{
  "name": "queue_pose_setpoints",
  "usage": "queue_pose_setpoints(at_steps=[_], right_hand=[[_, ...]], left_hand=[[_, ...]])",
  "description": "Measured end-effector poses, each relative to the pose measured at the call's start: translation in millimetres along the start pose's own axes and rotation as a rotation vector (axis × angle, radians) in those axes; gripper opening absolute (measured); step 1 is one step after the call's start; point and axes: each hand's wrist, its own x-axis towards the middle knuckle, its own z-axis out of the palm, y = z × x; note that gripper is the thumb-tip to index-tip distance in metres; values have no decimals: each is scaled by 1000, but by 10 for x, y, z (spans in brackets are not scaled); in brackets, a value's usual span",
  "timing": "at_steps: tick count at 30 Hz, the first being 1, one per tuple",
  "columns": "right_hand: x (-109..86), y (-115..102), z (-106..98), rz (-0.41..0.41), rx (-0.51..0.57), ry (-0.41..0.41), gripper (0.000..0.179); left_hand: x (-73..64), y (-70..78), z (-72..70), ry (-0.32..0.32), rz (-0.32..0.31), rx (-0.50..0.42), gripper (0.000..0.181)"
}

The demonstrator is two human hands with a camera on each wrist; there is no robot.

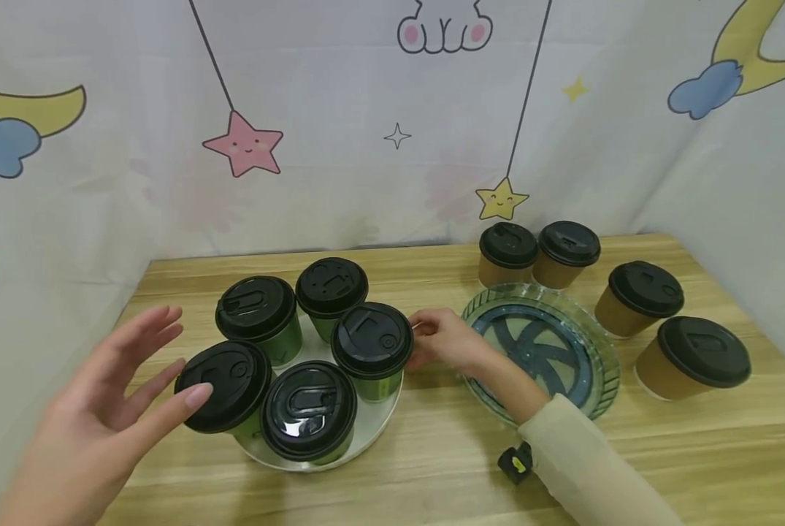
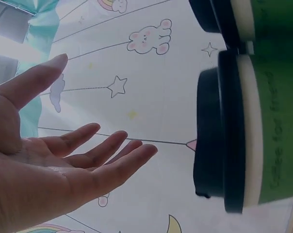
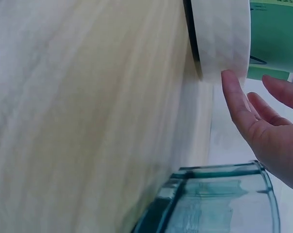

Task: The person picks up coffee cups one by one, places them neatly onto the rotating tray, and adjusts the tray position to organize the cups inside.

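Note:
Several green paper cups with black lids stand upright on a round white tray (image 1: 374,422) at the left of the table. My left hand (image 1: 106,416) is spread beside the front-left green cup (image 1: 224,387); its thumb overlaps the lid in the head view. From the left wrist, fingers and palm look bare, with a gap to the green cup (image 2: 282,131). At the tray's right side is my right hand (image 1: 447,340), beside another green cup (image 1: 374,351). In the right wrist view a fingertip meets the tray's white side wall (image 3: 221,39), and the fingers are loosely extended.
A clear bluish-green ribbed dish (image 1: 605,365) sits to the right, under the right forearm. Several brown cups with black lids, such as one at the front right (image 1: 671,365), stand around its far and right sides. A small black object (image 1: 515,463) lies near the right sleeve.

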Motion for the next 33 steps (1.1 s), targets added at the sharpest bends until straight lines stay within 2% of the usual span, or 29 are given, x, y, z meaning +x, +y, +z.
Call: queue_pose_setpoints(at_steps=[2, 8, 11, 14, 16, 19, 24, 33], right_hand=[[-6, -10, -16, 6, -4, 8, 24], [-24, -44, -64, 17, -23, 26, 23], [-31, -57, -83, 15, -24, 25, 24], [-39, -65, -97, 12, -36, 28, 24], [-45, -66, -111, 7, -39, 29, 25], [-54, -80, -132, 8, -31, 36, 28], [-54, -98, -190, 7, -64, 46, 31], [-140, -158, -402, -20, -113, 78, 36]], left_hand=[[4, 56, 64, -11, 2, -60, 73], [52, 275, 298, -30, -39, -130, 72], [98, 368, 433, -42, -24, -153, 71], [155, 426, 568, -57, 25, -190, 69], [197, 446, 650, -73, 59, -208, 68], [264, 469, 761, -102, 103, -189, 65], [370, 467, 979, -163, 132, -182, 62], [467, 460, 1406, -233, 104, -191, 60]])
